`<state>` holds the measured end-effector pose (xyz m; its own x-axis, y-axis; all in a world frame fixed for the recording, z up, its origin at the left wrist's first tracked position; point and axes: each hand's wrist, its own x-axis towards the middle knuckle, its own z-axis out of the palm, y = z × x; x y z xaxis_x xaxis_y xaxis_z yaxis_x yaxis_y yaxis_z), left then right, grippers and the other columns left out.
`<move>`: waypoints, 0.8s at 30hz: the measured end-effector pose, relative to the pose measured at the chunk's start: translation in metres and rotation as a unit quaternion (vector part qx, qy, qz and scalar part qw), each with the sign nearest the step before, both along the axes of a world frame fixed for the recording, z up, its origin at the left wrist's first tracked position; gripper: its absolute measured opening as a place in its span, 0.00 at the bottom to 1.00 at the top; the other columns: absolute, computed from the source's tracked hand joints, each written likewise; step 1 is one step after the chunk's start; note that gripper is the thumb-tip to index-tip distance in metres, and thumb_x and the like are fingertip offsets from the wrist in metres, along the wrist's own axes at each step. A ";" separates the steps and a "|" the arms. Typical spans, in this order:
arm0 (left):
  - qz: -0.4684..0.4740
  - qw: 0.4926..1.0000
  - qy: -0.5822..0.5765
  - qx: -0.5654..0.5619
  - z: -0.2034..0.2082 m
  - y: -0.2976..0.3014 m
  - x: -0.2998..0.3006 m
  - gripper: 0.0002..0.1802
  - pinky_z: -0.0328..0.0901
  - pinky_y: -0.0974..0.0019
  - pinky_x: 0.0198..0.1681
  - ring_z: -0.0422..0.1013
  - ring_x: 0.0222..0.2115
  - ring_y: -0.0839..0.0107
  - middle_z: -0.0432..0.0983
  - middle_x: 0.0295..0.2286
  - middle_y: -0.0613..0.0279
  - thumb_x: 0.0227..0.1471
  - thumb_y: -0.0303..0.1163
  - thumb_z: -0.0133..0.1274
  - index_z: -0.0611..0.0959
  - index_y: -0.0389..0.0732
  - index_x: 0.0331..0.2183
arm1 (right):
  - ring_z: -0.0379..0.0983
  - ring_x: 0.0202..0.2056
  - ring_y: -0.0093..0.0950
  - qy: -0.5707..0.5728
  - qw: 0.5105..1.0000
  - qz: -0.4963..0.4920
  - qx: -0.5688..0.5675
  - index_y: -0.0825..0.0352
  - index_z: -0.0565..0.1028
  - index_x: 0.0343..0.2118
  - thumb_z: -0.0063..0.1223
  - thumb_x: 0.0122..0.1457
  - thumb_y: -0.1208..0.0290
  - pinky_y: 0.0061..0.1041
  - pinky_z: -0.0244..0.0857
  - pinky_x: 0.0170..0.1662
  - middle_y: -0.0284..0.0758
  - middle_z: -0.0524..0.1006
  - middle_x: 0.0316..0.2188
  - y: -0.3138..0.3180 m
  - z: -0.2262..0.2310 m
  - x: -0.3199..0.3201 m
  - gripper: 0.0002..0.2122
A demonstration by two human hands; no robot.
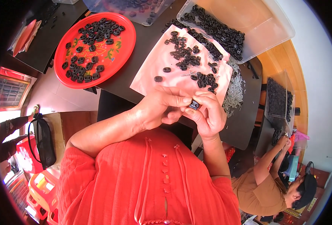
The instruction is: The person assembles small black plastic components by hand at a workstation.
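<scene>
- Between the left hand and right hand, near the pink cloth, sits a small black piece
- Fingertips of both pinch it closely, probably to steady something so small
- Loose black pieces lie on the cloth, perhaps for easy reach
- Farther left, a red tray on the dark surface gathers others, its rim likely stopping strays
</scene>
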<state>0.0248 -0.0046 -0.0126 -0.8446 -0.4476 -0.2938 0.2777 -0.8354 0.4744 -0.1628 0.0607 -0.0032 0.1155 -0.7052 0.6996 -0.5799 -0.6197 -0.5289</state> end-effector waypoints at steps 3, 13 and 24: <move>-0.004 1.000 -0.005 -0.008 0.000 -0.001 -0.001 0.09 0.49 0.74 0.16 0.61 0.16 0.79 0.72 0.25 0.65 0.61 0.33 0.59 0.81 0.37 0.35 | 0.78 0.30 0.37 -0.007 1.000 0.009 -0.010 0.75 0.76 0.38 0.70 0.51 0.76 0.29 0.72 0.31 0.44 0.79 0.29 -0.002 0.001 0.000 0.14; 0.013 1.000 -0.012 -0.010 0.005 -0.005 0.006 0.09 0.48 0.74 0.16 0.60 0.16 0.79 0.71 0.24 0.66 0.60 0.34 0.60 0.80 0.38 0.33 | 0.77 0.30 0.38 -0.019 0.999 0.022 0.019 0.74 0.76 0.38 0.65 0.56 0.77 0.30 0.71 0.32 0.43 0.79 0.31 -0.009 -0.003 0.001 0.10; 0.016 0.994 0.087 0.064 0.006 0.002 0.019 0.14 0.49 0.73 0.15 0.60 0.16 0.76 0.71 0.23 0.64 0.63 0.38 0.54 0.81 0.35 0.35 | 0.74 0.29 0.22 -0.026 0.981 -0.017 0.192 0.73 0.77 0.37 0.57 0.61 0.78 0.23 0.67 0.34 0.35 0.78 0.28 -0.042 0.069 0.028 0.04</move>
<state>0.0441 -0.0026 -0.0070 -0.8738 -0.4432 -0.2003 0.3734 -0.8752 0.3076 -0.1348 0.0190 0.0658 0.0585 -0.9207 0.3858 -0.5628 -0.3496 -0.7490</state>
